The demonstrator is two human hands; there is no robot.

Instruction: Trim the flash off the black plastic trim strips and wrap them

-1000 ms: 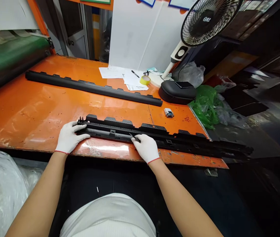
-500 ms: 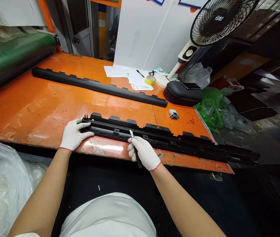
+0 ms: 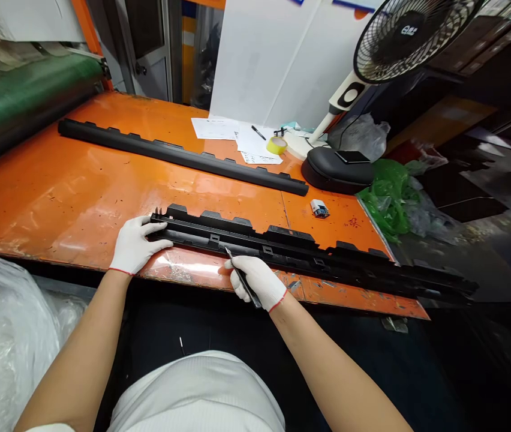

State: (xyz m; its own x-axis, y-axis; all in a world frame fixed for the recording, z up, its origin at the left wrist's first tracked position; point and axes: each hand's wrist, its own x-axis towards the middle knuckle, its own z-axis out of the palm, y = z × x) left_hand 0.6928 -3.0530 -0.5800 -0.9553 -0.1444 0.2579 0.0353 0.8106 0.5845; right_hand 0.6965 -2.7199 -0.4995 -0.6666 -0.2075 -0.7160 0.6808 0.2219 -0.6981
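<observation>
A long black plastic trim strip [image 3: 291,249] with tabs along its far edge lies across the front of the orange table, its right end reaching past the table's side. My left hand [image 3: 133,245], in a white glove with a red cuff edge, grips the strip's left end between thumb and fingers. In my right hand [image 3: 259,282], gloved the same way, is a utility knife [image 3: 247,287] with a dark handle. Its tip points up and left, close to the near edge of the strip; whether it touches cannot be made out.
Behind lies a second black strip [image 3: 183,157] on the orange table [image 3: 80,198]. Farther back are papers [image 3: 215,128], yellow tape [image 3: 276,145], a fan [image 3: 349,96] and a black case [image 3: 334,171]. A small box [image 3: 319,208] sits to the right. Clear plastic [image 3: 3,336] bulges at front left.
My right hand has shifted slightly left and toward me with the knife, which now slants more to the left. My left hand keeps its grip on the strip's end.
</observation>
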